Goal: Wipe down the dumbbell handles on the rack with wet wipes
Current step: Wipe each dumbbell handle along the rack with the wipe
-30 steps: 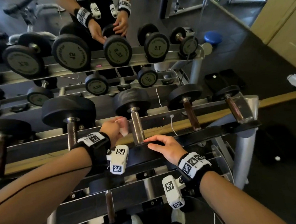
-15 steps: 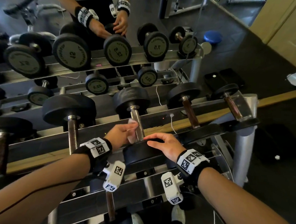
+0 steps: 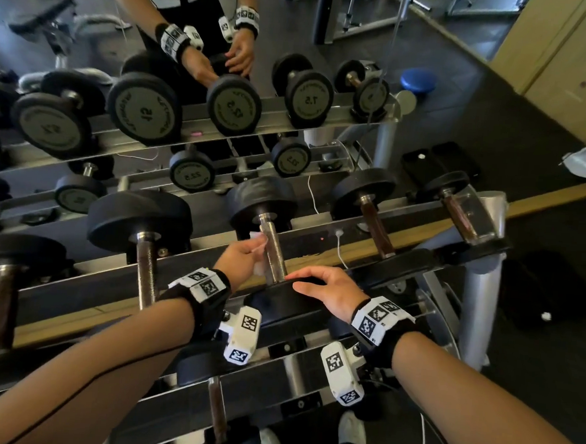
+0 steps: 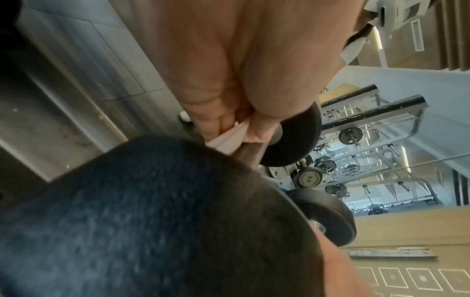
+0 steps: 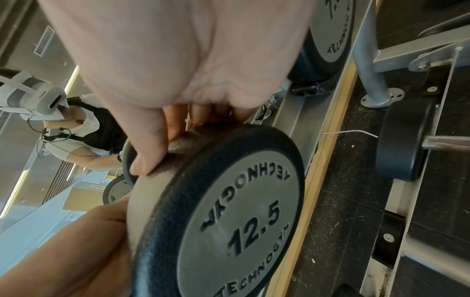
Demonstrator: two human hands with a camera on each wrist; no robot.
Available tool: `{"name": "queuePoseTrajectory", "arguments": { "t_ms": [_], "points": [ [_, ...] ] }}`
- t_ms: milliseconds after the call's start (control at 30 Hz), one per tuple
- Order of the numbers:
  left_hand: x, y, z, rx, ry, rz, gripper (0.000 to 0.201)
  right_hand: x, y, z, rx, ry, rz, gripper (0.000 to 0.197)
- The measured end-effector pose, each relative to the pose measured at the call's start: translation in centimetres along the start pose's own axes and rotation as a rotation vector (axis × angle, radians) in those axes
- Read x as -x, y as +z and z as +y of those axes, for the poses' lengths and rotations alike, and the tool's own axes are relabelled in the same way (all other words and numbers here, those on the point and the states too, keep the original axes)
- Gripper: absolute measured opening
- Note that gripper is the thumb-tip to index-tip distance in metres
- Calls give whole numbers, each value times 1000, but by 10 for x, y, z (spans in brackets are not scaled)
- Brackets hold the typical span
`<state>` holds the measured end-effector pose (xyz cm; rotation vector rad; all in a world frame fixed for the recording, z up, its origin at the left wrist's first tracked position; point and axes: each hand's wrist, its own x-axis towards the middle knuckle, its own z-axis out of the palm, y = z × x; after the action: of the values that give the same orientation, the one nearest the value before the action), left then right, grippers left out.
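A 12.5 dumbbell lies across the top rack rail, its knurled metal handle (image 3: 273, 251) running away from me. My left hand (image 3: 245, 253) pinches a white wet wipe (image 3: 258, 254) against the left side of that handle; in the left wrist view the wet wipe (image 4: 230, 138) is bunched between thumb and fingers. My right hand (image 3: 325, 287) grips the rim of the near black weight head (image 3: 279, 306), thumb on top. The right wrist view shows the weight head (image 5: 229, 221) marked 12.5 under my thumb and curled fingers (image 5: 178, 118).
Neighbouring dumbbells flank it: a larger one (image 3: 140, 219) on the left, two smaller with brown handles (image 3: 375, 227) on the right. A mirror behind the rack (image 3: 479, 295) reflects the weights and my arms. A lower tier holds another dumbbell (image 3: 216, 412). Dark floor lies right.
My left hand moved right from beside the handle onto it and slid the wipe farther up the handle. The right hand stayed on the near weight head.
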<state>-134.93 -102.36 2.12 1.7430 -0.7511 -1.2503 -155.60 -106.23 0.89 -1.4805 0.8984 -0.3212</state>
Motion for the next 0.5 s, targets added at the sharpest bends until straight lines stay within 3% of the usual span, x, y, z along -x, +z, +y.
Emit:
{"name": "queuePoseTrajectory", "arguments": {
  "t_ms": [167,500],
  "points": [
    [13,11,-3,176,-55,-10,33,-1,2,3,-43,-7,10,19],
    [28,1,-13,-39,-32,-129,29,0,4,1,-67,-15,11,17]
  ]
}}
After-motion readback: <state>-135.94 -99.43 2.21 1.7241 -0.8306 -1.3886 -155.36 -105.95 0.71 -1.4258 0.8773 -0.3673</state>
